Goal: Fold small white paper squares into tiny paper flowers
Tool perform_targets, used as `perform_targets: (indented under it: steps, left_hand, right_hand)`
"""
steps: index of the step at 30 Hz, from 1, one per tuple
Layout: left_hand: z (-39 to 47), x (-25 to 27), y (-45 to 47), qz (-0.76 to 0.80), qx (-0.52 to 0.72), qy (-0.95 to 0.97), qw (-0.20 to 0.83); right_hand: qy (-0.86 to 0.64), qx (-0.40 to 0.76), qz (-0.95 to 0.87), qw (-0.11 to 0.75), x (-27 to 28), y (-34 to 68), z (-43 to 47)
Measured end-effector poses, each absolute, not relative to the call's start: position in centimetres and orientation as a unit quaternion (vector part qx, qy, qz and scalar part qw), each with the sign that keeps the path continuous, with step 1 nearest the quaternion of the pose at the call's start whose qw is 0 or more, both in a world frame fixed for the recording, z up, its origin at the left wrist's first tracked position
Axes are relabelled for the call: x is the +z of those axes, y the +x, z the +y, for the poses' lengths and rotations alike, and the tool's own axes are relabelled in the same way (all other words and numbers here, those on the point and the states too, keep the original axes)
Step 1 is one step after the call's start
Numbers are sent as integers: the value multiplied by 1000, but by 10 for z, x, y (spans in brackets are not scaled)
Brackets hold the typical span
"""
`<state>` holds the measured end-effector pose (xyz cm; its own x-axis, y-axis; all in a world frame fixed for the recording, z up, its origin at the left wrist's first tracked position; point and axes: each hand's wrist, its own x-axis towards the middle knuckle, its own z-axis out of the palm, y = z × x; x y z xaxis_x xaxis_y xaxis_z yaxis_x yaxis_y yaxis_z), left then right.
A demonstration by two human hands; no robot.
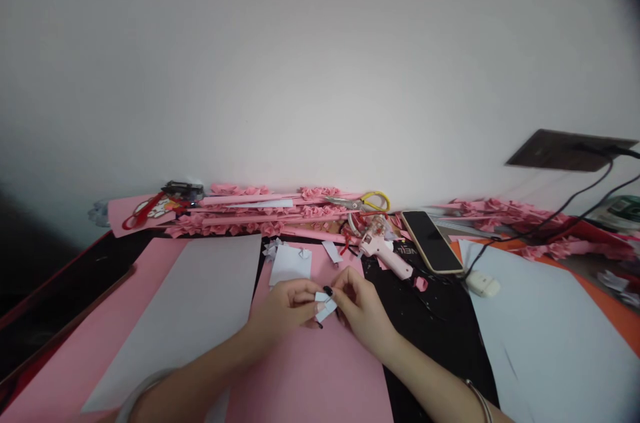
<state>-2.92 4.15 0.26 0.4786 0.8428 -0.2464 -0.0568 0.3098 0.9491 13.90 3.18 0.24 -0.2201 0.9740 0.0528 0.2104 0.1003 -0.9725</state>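
A small piece of folded white paper is between my two hands, above a large pink sheet. The fingers of my left hand are closed on its left side, with the thumb lying across it. At its right edge, my right hand pinches the same paper. Some fingertips are hidden behind it. Just beyond my left hand lie white paper squares with small folded paper pieces beside them. A narrow white paper strip rests beyond my fingers.
Behind the hands are a pink glue gun, a phone, yellow-handled scissors and rows of pink paper flowers. White sheets lie left, another white sheet right. A white case sits near black cables.
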Motion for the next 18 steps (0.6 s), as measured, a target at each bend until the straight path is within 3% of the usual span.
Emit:
perform_targets:
  steps: [9,18]
  left_hand:
    - [43,4,-33,417,331,474,701]
    - [40,10,-30,411,325,509,683]
  right_hand:
    - [-425,447,-655,438,6,142,35]
    - [-439,565,-559,419,6,141,39]
